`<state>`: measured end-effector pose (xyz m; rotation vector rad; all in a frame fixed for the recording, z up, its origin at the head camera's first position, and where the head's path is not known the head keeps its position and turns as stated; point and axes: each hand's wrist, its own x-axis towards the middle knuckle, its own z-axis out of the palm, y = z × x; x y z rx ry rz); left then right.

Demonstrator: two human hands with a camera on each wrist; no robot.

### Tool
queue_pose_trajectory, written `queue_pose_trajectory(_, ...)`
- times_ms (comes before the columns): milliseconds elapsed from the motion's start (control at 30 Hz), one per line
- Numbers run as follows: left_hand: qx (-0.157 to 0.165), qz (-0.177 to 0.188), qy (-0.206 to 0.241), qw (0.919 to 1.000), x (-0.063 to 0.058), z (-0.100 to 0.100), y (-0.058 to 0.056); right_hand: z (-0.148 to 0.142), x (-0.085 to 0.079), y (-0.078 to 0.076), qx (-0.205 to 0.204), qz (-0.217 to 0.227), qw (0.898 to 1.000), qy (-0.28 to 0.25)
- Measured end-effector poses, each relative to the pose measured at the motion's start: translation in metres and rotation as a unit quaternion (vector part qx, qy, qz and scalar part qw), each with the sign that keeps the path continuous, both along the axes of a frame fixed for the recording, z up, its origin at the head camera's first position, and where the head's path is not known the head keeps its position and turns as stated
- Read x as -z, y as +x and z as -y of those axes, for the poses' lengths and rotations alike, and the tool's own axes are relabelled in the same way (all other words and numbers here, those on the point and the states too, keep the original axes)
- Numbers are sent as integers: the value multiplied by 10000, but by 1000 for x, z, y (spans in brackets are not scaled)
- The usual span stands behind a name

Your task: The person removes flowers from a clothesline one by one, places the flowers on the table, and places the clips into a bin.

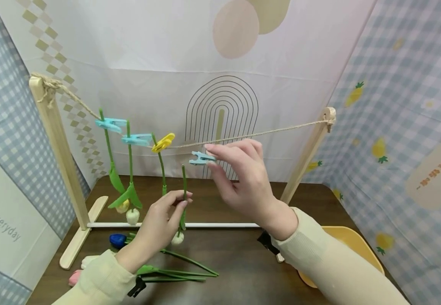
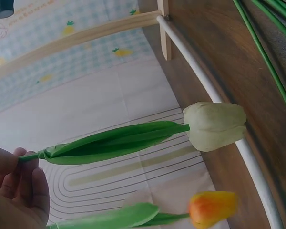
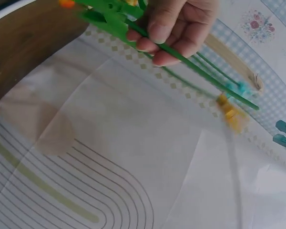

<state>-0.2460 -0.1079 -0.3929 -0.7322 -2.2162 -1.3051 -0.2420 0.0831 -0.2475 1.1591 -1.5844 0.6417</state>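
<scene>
My left hand [image 1: 161,216] pinches the green stem of a white tulip [image 2: 214,126], which hangs bloom-down with its bare stem end pointing up. To the right and higher, my right hand [image 1: 245,178] pinches a light blue clothespin [image 1: 201,158] between thumb and index finger, just below the twine [image 1: 274,132]. The clothespin's tips face left, above and right of the stem end. Farther left on the twine, two light blue clothespins and a yellow clothespin [image 1: 163,142] hold upside-down tulips. One of these, an orange-yellow tulip [image 2: 212,210], hangs beside the held one.
Wooden posts [image 1: 62,152] carry the twine, with a white bar [image 1: 220,225] joining them low down. On the table lie several tulips, among them a blue tulip [image 1: 117,240] and a pink tulip [image 1: 74,277]. A yellow tray [image 1: 373,256] stands at the right.
</scene>
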Motion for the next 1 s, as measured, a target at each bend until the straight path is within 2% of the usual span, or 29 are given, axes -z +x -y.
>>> queue_pose_trajectory(300,-77,184,-58,9998,1,4,1,-14,13,-4,5,161,9985,514)
queue_pose_trajectory(567,49,285,-34,9996,3,5,1,-32,34,-16,73,377,9960,805)
queue_pose_trajectory(733,12,269,-82,9996,4,5,1,-50,52,-21,335,846,9909,991)
queue_pose_trajectory(1000,89,434,-101,9990,6,6,1,-92,86,-28,1086,1730,9705,1280)
